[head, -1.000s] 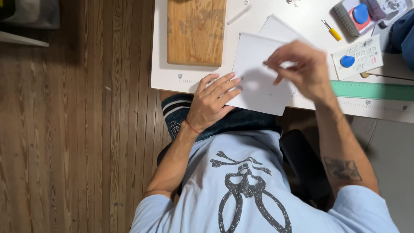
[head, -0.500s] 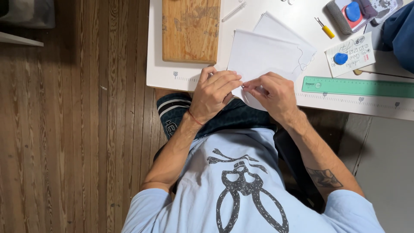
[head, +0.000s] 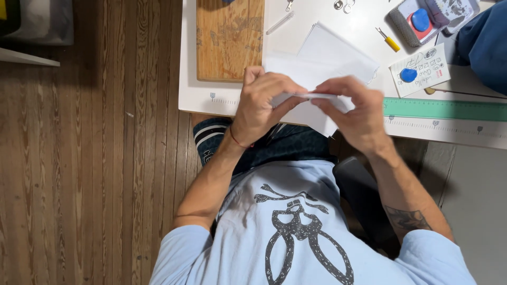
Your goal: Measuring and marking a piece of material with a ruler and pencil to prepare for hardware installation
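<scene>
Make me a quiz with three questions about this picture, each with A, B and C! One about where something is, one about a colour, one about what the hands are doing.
1. Where is the wooden board?
A. on the floor
B. on the white table, left of the paper
C. on the person's lap

2. What colour is the long ruler?
A. green
B. red
C. black

3. What are the two hands doing?
A. resting flat on the table
B. holding the screwdriver
C. both pinching the folded white paper

Answers:
1 B, the board lies on the table's left end.
2 A, the ruler along the table edge is green.
3 C, the left hand and right hand grip the paper between their fingers above the table edge.
</scene>
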